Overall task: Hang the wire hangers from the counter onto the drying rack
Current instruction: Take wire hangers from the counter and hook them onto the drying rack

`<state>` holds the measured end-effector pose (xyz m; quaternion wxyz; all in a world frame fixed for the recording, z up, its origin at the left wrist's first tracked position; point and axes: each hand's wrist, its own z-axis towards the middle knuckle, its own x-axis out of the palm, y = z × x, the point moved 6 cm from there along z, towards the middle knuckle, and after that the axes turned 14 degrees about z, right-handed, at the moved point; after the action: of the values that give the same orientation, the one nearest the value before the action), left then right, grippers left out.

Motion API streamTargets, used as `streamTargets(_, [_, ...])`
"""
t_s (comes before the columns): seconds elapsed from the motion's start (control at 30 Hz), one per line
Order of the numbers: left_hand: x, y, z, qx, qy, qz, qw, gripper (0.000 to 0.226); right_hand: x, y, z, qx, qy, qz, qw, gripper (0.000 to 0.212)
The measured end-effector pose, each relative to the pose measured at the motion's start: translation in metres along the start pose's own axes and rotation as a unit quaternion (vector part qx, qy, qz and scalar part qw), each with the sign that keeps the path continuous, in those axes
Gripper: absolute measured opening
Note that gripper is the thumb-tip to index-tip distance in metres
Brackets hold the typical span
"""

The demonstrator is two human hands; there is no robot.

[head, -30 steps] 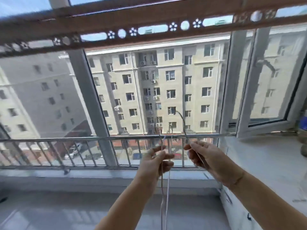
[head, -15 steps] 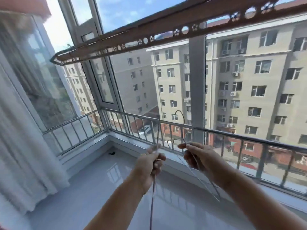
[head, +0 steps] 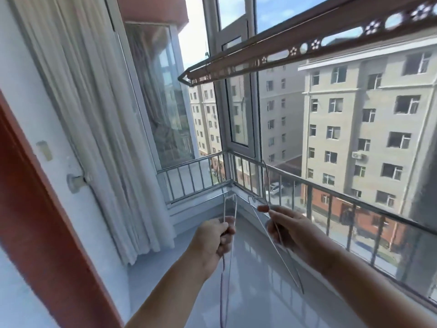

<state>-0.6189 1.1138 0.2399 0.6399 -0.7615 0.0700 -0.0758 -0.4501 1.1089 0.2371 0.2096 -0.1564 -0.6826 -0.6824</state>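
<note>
The left hand (head: 218, 235) is closed around a bunch of wire hangers (head: 229, 233), and the right hand (head: 287, 229) pinches one hanger (head: 279, 245) by its neck, both well below the drying rack (head: 295, 49). The hangers look light, springy and prone to tangling; the neck below the hook seems the steadiest grip.

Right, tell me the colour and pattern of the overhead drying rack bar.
Brown metal drying rack bar, pierced with flower-shaped and oval cutouts; head view.

View swung left, bringing the white curtain (head: 99, 129) and red door frame (head: 40, 233) into sight; the left hand (head: 212, 235) and right hand (head: 290, 230) have drawn their wire hangers (head: 276, 242) apart.
</note>
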Motion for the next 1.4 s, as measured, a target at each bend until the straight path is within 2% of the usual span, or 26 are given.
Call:
streamTargets(0.2, [-0.068, -0.033, 0.095, 0.003, -0.043, 0.033, 0.999, 0.024, 0.039, -0.007, 0.129, 0.013, 0.039, 0.006, 0.999, 0.024])
streamTargets(0.33, [-0.112, -0.050, 0.156, -0.002, -0.079, -0.009, 0.997, 0.023, 0.069, -0.007, 0.198, 0.005, 0.060, -0.020, 0.998, 0.025])
streamTargets(0.5, [-0.159, -0.071, 0.226, 0.038, -0.053, -0.002, 0.998, 0.020, 0.103, -0.017, 0.281, -0.006, 0.078, -0.045, 0.996, 0.024])
streamTargets(0.7, [-0.225, -0.103, 0.318, 0.077, -0.025, 0.022, 0.996, 0.024, 0.136, -0.031, 0.390, -0.021, 0.073, -0.022, 0.997, 0.025])
streamTargets(1.0, [-0.294, -0.149, 0.455, 0.054, 0.051, 0.001, 0.997, 0.024, 0.182, -0.021, 0.529, -0.064, 0.043, -0.008, 0.997, 0.024])
streamTargets(1.3, [-0.343, -0.195, 0.600, 0.076, 0.036, 0.034, 0.996, 0.025, 0.192, -0.001, 0.673, -0.108, 0.006, -0.026, 0.994, 0.024])
streamTargets(1.4, [-0.348, -0.218, 0.645, 0.103, 0.041, 0.100, 0.989, 0.023, 0.190, 0.018, 0.723, -0.132, -0.012, -0.037, 0.990, 0.023])
